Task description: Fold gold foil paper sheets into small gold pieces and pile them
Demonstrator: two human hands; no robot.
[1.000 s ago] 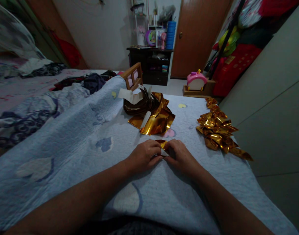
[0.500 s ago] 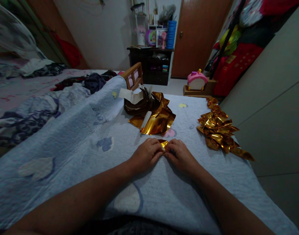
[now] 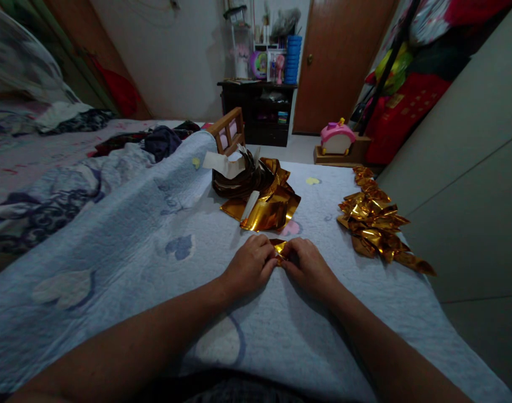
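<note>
Since a second ago, the near part of the gold foil piece has shifted, showing gold where white paper showed. The left hand and right hand pinch its two ends, low over the pale blue quilt. Beyond it lies a loose foil stack; a gold heap sits to the right.
</note>
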